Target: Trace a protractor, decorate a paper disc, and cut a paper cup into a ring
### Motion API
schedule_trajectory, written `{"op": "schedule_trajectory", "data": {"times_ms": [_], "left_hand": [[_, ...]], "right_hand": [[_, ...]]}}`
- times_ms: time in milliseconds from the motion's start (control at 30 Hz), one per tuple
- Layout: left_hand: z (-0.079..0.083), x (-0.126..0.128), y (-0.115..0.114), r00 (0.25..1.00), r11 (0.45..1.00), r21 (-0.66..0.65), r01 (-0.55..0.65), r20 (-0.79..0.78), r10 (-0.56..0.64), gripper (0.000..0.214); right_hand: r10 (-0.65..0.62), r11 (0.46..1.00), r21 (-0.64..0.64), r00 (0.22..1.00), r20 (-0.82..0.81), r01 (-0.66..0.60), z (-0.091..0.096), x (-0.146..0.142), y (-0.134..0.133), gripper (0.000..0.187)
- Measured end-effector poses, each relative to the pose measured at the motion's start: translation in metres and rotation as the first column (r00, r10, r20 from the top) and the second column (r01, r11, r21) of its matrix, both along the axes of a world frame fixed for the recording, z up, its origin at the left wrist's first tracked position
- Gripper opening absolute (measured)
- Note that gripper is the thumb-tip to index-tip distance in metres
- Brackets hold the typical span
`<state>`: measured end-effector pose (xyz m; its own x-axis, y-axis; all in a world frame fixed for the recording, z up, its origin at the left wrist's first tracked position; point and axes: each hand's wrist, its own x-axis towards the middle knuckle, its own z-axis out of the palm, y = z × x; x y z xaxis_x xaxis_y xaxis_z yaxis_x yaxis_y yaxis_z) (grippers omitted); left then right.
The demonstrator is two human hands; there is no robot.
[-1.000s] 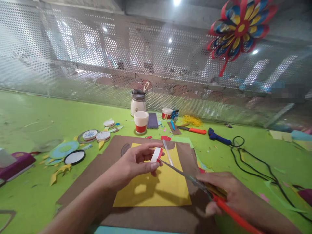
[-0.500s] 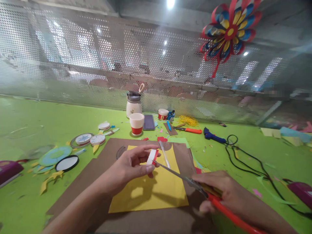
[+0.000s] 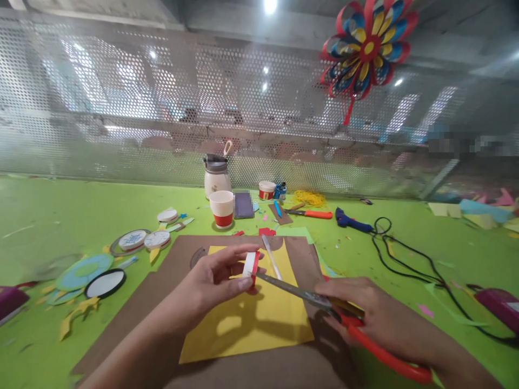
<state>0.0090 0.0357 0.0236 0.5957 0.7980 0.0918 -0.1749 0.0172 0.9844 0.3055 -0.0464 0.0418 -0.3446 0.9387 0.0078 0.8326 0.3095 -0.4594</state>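
- The right hand [image 3: 373, 319], nearest my camera, is wrapped around the red-handled scissors [image 3: 300, 292]; I see the handle sticking out below the palm and the blade pointing left.
- My left hand [image 3: 214, 278] pinches a small white-and-red piece [image 3: 250, 263] between thumb and fingertips, above the yellow sheet [image 3: 243, 340].
- The scissors' tip is at the lower part of that piece, by the thumb; I can't tell from here whether it is cutting into it.
- The yellow sheet lies on a brown board [image 3: 170, 270], under both hands, with a slim white pen [image 3: 271, 256] near its far edge.
- To the left I have a black-rimmed white disc [image 3: 105, 283] just beside a light-blue ring [image 3: 67, 278], all on the green table [image 3: 40, 227].
- Past the board stands a white cup with a red band [image 3: 221, 209], a grey-lidded bottle [image 3: 217, 181] just behind it.
- Off to the right lies a blue glue gun [image 3: 351, 221] with a looping black cable [image 3: 399, 248].
- Farthest away, I make out a perforated screen [image 3: 162, 108] and, upper right, a hanging flower ornament [image 3: 368, 48].
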Motion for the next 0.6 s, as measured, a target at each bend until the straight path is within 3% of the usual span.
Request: {"op": "schedule_trajectory", "data": {"times_ms": [167, 433, 600], "left_hand": [[0.002, 0.001, 0.001, 1.000, 1.000, -0.007, 0.003, -0.004, -0.003, 0.044], [0.000, 0.000, 0.002, 0.999, 0.999, -0.011, 0.037, -0.031, -0.038, 0.046], [0.008, 0.002, -0.005, 0.998, 0.999, -0.036, -0.026, -0.066, 0.023, 0.045]], "right_hand": [[0.019, 1.000, -0.005, 1.000, -0.007, -0.019, 0.000, 0.003, 0.000, 0.024], [0.035, 0.998, 0.058, 0.999, 0.004, -0.035, -0.007, 0.013, -0.003, 0.030], [0.028, 0.998, 0.062, 1.000, 0.000, -0.028, -0.006, 0.014, -0.003, 0.033]]}}
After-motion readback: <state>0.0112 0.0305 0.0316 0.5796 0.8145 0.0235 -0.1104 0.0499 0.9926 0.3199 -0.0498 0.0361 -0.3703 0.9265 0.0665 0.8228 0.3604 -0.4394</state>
